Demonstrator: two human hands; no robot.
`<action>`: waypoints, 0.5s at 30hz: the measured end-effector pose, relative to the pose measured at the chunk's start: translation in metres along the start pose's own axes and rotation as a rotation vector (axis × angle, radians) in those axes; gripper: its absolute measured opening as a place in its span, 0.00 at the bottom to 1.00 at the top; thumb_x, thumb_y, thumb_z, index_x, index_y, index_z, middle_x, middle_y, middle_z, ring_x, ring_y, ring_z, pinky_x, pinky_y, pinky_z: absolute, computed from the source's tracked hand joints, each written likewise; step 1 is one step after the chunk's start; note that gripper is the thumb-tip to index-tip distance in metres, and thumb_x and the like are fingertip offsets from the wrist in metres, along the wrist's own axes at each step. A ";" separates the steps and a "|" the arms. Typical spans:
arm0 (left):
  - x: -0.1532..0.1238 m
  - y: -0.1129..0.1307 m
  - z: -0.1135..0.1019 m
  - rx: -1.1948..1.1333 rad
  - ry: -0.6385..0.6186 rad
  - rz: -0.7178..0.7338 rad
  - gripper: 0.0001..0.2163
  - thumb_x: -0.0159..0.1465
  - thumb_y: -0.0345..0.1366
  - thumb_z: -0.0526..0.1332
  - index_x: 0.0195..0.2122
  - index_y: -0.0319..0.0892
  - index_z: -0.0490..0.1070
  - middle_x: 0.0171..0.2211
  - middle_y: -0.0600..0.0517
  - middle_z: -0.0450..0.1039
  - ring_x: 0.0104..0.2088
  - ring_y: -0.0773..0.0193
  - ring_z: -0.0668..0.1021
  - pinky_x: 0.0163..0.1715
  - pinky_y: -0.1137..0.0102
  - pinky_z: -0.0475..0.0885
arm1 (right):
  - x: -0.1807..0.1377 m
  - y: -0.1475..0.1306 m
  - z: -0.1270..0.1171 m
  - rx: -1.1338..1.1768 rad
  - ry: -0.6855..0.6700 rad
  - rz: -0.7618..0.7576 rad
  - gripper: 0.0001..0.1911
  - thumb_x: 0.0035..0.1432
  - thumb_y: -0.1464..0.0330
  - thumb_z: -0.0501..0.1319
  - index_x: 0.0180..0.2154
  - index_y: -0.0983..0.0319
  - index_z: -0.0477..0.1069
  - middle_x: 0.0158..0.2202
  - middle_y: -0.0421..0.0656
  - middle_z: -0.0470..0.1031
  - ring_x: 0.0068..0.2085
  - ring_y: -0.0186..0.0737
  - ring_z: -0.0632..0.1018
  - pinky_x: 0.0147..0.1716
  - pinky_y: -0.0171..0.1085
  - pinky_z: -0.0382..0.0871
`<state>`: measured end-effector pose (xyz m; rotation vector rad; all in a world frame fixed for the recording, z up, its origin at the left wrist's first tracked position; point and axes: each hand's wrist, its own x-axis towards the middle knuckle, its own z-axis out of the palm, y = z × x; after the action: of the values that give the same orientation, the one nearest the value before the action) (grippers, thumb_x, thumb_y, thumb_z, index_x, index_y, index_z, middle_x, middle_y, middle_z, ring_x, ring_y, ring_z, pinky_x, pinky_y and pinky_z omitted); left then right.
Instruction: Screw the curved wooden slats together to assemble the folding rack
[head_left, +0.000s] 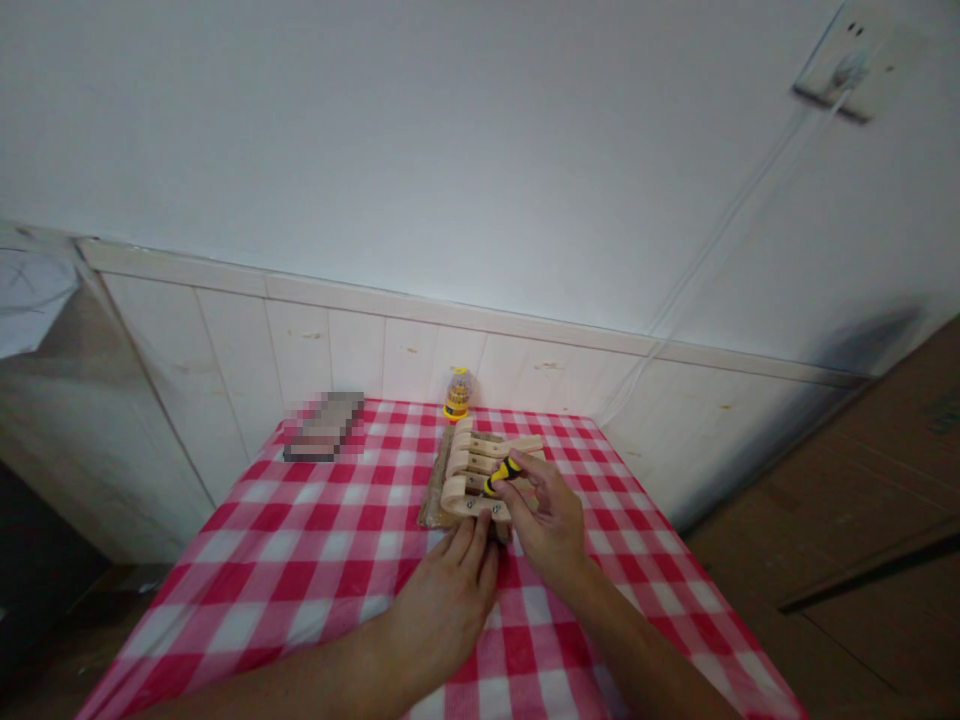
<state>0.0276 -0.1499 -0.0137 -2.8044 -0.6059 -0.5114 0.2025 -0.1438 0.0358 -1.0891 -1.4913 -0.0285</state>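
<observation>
A pale slatted wooden piece with a rounded edge and several cross slats lies on the table, over a brown, flat, rough-looking base. Dark screw heads show at its near end. My left hand grips that near end, fingers stretched together over the edge; the thumb is partly hidden. In my right hand is a yellow and black screwdriver, pinched by the handle and tilted down toward the slats. Its tip cannot be made out.
A red and white checked cloth covers the table. Against the panelled wall stands a small yellow-capped clear container. A blurred-out flat object lies at the back left. A brown cabinet-like surface is on the right, and a cable runs down from a wall socket.
</observation>
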 end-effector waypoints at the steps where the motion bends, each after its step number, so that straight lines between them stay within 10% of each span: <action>1: 0.000 0.000 0.000 -0.003 -0.001 0.006 0.20 0.75 0.34 0.56 0.64 0.29 0.71 0.63 0.31 0.72 0.68 0.38 0.71 0.65 0.50 0.67 | 0.001 0.002 -0.002 -0.007 0.014 0.001 0.18 0.64 0.70 0.68 0.55 0.53 0.78 0.46 0.45 0.87 0.45 0.46 0.88 0.46 0.44 0.86; 15: 0.000 0.001 0.003 -0.014 -0.028 0.002 0.20 0.75 0.33 0.56 0.64 0.28 0.70 0.65 0.31 0.71 0.69 0.37 0.68 0.67 0.49 0.65 | 0.008 -0.001 -0.015 -0.050 -0.030 -0.047 0.20 0.63 0.74 0.66 0.56 0.54 0.77 0.48 0.45 0.86 0.46 0.46 0.87 0.48 0.44 0.86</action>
<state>0.0288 -0.1495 -0.0170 -2.8298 -0.6077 -0.4786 0.2143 -0.1482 0.0472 -1.0983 -1.5501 -0.0824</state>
